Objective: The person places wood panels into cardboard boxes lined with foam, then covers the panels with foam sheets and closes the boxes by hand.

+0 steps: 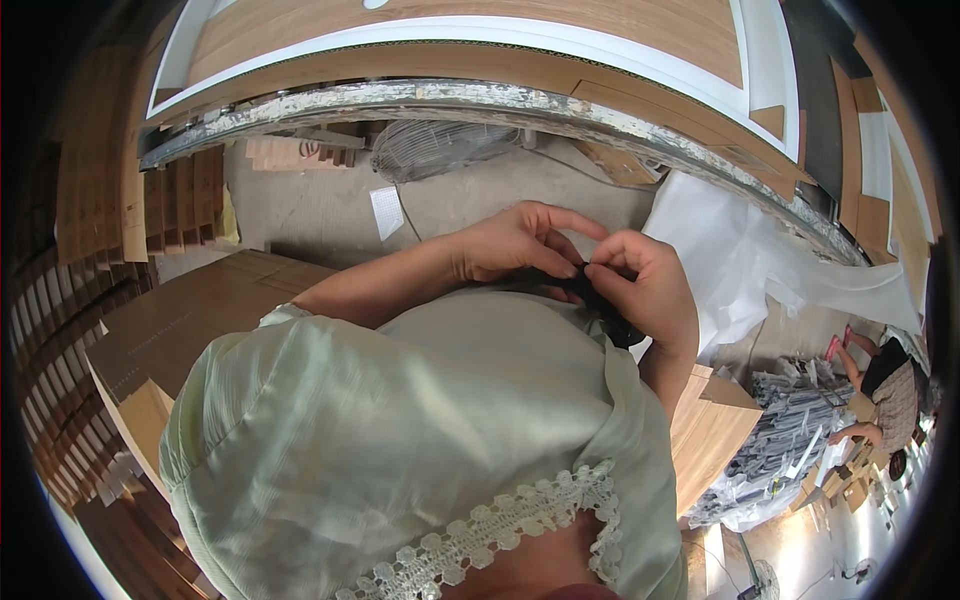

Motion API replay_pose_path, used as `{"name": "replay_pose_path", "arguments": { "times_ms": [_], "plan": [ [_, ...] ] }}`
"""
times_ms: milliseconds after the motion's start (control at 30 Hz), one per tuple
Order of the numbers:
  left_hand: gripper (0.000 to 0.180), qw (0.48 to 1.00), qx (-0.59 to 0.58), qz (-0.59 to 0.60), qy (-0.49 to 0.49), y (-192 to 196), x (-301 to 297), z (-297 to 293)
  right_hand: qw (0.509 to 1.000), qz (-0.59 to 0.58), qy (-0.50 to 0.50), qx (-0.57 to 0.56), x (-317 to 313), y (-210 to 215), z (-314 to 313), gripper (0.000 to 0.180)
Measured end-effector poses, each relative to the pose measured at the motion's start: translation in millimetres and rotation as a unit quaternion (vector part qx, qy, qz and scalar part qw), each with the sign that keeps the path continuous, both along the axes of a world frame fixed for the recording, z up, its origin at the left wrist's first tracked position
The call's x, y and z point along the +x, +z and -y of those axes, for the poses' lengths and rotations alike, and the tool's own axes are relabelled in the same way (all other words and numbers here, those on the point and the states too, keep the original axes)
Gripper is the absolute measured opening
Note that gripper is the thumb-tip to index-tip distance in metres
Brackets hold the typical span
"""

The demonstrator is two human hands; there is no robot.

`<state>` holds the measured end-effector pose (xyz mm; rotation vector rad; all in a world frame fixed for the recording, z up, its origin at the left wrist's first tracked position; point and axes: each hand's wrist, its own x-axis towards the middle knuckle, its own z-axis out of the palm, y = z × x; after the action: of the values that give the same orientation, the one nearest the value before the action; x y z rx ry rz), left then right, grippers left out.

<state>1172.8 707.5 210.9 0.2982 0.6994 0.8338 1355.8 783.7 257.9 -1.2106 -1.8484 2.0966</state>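
Note:
Both my hands meet close in front of my body, over the light green blouse (430, 370). My left hand (515, 243) comes in from the left, with thumb and fingers closed around the edge of a small soft-looking black thing (607, 305). Thumb and forefinger of my right hand (650, 285) pinch the same black thing from the other side. The fingertips nearly touch. Part of it hangs down below my right hand, against the blouse; its kind is hidden by the fingers.
Ahead stands a worn-edged bench (420, 93) bearing a white-framed wooden panel (460, 35). Beneath lies a wire fan guard (445, 148). White plastic sheeting (710, 250) drapes at right. Cardboard boxes (200, 310) stand at left. Wrapped grey bundles (790, 420) and another person (890, 390) are at right.

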Motion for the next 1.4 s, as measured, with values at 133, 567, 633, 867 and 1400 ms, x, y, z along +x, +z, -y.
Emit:
{"name": "replay_pose_path", "arguments": {
  "times_ms": [133,567,633,867,1400],
  "plan": [
    [0.046,1.0,0.021,0.004,-0.008,-5,-4,-1,1.0,0.003,-0.007,-0.001,4,3,-4,0.008],
    [0.044,1.0,0.012,0.007,0.003,1,-5,0,0.991,-0.011,-0.127,0.051,-4,7,9,0.009],
    [0.043,1.0,0.006,0.007,-0.001,4,-5,1,0.993,-0.011,-0.113,0.043,-5,8,9,0.009],
    [0.04,1.0,0.004,0.003,0.009,8,-4,1,0.996,-0.013,-0.084,0.039,-8,11,6,0.012],
    [0.037,0.999,0.01,0.036,0.027,3,1,3,0.995,0.015,-0.018,0.096,-19,17,6,0.011]
  ]
}}
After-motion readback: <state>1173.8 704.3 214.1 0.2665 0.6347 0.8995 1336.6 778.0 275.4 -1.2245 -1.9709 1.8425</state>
